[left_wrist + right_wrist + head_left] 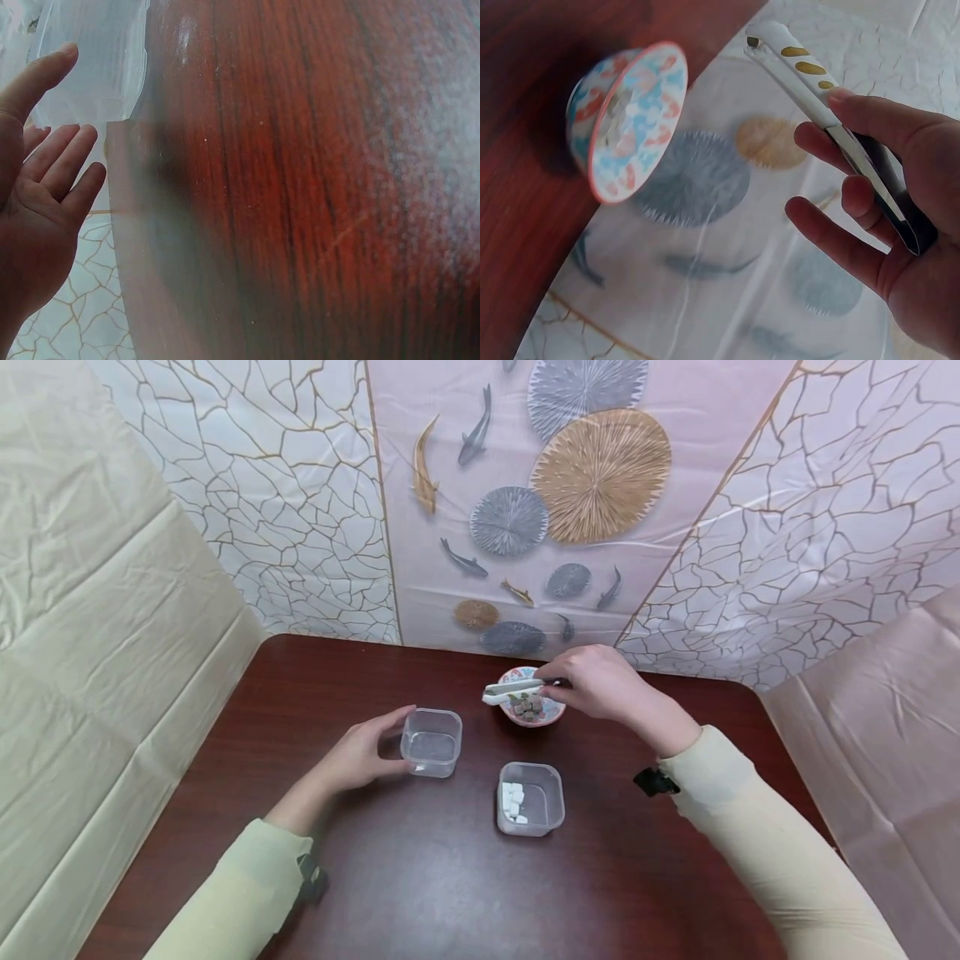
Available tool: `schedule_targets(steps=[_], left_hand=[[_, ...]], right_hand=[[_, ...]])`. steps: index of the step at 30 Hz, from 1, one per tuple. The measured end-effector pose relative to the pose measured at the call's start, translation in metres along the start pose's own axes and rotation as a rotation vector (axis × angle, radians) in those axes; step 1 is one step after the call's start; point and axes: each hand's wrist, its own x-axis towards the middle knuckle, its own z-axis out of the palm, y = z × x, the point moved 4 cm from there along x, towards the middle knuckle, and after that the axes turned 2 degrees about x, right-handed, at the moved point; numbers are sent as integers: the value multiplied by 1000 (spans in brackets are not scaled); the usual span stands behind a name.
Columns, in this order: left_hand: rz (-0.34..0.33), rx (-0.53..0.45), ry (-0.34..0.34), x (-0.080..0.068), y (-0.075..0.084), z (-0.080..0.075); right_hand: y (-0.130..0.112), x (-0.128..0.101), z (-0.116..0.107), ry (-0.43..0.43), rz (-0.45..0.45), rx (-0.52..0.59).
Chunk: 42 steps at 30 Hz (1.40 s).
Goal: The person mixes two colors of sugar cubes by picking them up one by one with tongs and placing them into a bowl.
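White-and-gold tongs pinched in right hand above patterned bowl of brown cubes; left hand, spread wide, at side of clear container

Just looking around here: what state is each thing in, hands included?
Left clear plastic container: upright, lidless
Left hand: thumb and fingers around that container's side
Right clear plastic container: upright, lidless, with white cubes inside
Patterned bowl: upright, holding brown chunks
Tongs: raised, apart from the bowl; whether gripping anything is unclear
Right hand: holding the tongs
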Motion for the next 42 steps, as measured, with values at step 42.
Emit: schedule_targets(steps=[42], left_hand=[[-8, 28, 1, -2, -1, -2]], right_hand=[[52, -12, 23, -46, 202, -10]])
